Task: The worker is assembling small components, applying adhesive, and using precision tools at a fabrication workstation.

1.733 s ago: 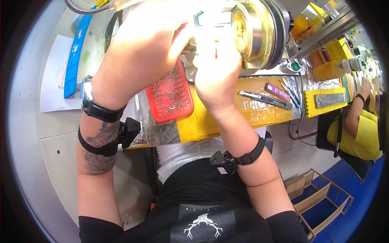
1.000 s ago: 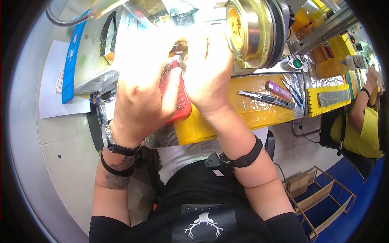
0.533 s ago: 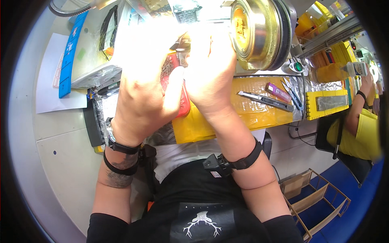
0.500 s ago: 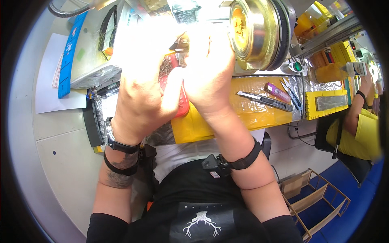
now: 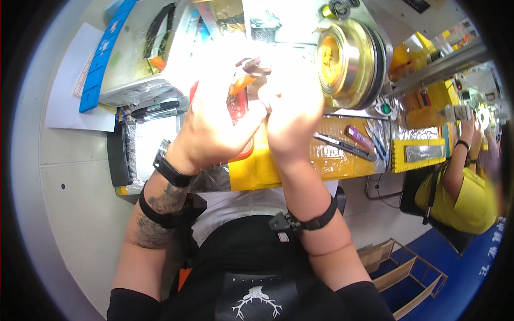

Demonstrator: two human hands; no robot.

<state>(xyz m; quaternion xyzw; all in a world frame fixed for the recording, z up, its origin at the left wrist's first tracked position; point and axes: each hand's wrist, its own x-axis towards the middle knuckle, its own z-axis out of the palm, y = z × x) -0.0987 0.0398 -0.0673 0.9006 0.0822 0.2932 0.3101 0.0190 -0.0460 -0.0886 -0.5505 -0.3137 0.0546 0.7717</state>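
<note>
My left hand and my right hand come together over the bench, washed out by strong light. Their fingers are bent inward and close together. Between the fingertips show an orange piece and some dark, shiny shapes; glare hides what exactly they are and which hand grips what. Beneath the hands lies a red tray, partly covered by them, with fine dark bits inside. To the right of my right hand stands a round brass-coloured metal drum with orange material in its centre.
On the yellow-covered bench lie a utility knife, a purple lighter and tweezers. A yellow block with a grey slab sits farther right. Pens rest at left beside a plastic bin. A person in yellow sits at right.
My view has shifted, so the bench and drum appear slightly displaced. The hands have turned a little and drawn apart at the wrists, and the orange piece now shows between the fingers.
</note>
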